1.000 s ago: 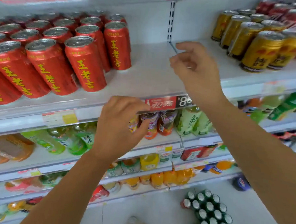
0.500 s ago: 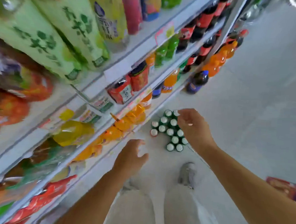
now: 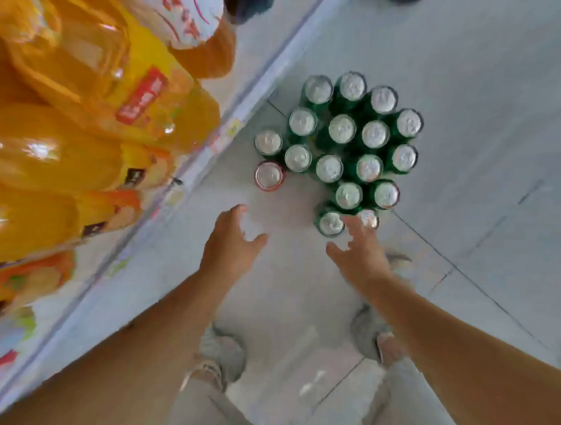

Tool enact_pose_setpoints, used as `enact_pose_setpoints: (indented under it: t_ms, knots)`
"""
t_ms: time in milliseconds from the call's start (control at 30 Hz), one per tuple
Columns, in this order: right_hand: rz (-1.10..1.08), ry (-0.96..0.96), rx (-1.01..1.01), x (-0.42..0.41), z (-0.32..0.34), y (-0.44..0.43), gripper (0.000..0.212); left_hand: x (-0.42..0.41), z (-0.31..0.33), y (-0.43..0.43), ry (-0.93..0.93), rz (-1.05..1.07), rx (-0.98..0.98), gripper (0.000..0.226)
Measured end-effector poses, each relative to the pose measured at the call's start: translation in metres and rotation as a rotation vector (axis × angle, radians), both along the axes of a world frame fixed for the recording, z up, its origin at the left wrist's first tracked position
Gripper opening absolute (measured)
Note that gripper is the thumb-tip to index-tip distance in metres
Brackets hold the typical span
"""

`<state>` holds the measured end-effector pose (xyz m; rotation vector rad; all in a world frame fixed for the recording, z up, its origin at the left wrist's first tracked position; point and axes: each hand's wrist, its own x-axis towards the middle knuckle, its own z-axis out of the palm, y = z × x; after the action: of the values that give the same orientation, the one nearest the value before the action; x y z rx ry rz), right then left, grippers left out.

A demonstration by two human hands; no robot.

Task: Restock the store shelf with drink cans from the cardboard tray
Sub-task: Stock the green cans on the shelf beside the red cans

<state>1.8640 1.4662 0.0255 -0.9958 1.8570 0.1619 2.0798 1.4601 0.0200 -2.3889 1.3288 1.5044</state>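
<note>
Change: view dropped from shelf to floor; refill trip under way.
Left hand: empty, fingers spread.
Right hand: empty, fingers spread, at nearest green can.
Green cans: centre frame.

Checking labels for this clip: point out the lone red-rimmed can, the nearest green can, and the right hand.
Red-rimmed drink can (image 3: 268,176), head view, silver lid.
Nearest green drink can (image 3: 330,223), head view, lid.
Right hand (image 3: 363,254), head view, back of hand.

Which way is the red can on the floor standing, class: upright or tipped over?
Upright. The red can shows its round silver top straight to the camera, like the green cans beside it.
</note>
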Motion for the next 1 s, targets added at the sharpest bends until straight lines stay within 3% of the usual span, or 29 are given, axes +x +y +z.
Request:
enact_pose_setpoints:
  t_ms: [133,267,600,767,1000]
  knots:
    - [0.009,0.031,-0.066,0.006,-0.054,0.005,0.076,-0.001,-0.066,-0.025,-0.015,-0.001,-0.098,0.083]
    - [-0.024,0.115,-0.158,0.020,-0.082,0.012,0.082,-0.008,-0.098,-0.044,-0.001,0.025,-0.211,0.096]
    - [0.018,0.264,-0.279,0.031,-0.115,0.019,0.061,-0.023,-0.124,-0.058,0.000,0.072,-0.347,0.074]
    - [-0.001,0.252,-0.237,0.025,-0.064,0.012,0.060,-0.013,-0.065,-0.038,-0.026,0.116,-0.289,0.067]
    - [-0.107,0.016,-0.407,0.045,0.126,-0.006,0.060,0.010,0.132,-0.005,0.025,0.166,-0.343,0.066]
